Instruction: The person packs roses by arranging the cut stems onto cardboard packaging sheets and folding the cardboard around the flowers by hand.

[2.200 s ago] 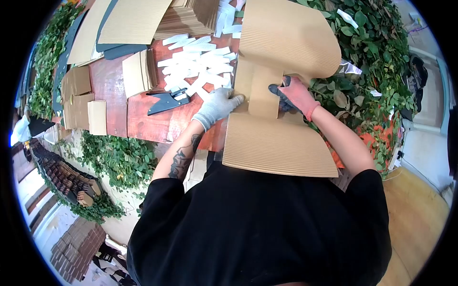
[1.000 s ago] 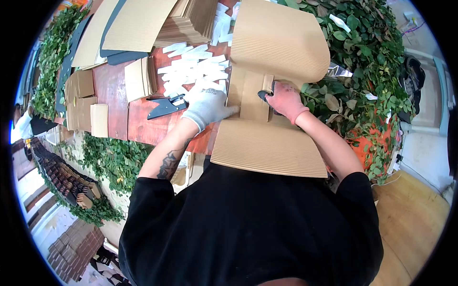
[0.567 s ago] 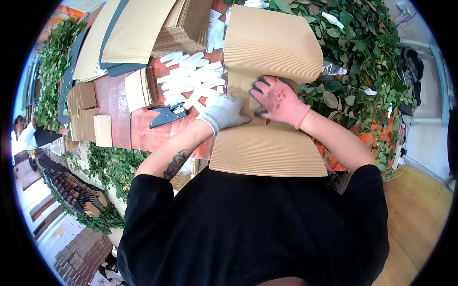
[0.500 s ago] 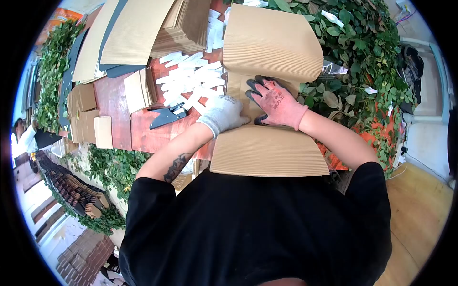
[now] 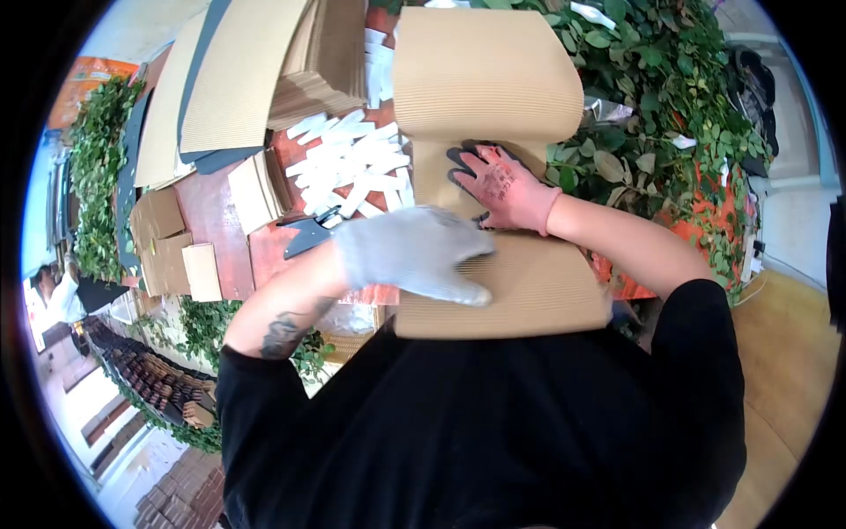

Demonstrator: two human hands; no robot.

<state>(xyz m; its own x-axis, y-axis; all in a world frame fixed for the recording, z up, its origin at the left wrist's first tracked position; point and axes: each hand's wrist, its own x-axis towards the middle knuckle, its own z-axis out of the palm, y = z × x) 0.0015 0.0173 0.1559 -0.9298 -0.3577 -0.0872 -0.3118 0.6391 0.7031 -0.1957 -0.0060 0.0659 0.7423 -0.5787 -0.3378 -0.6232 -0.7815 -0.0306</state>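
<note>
A workshop, by its cardboard stacks (image 5: 339, 53) (leafy branches (image 5: 652, 106) too) and stapler (image 5: 307, 236).

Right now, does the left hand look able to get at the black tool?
Probably yes: the left hand appears empty and nothing seems to lie over the black tool, though the wrist partly hides it; the hand would need to draw back.

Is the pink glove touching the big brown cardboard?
Touching: the head view shows the pink-gloved right hand laid, fingers spread, on the cardboard.
</note>
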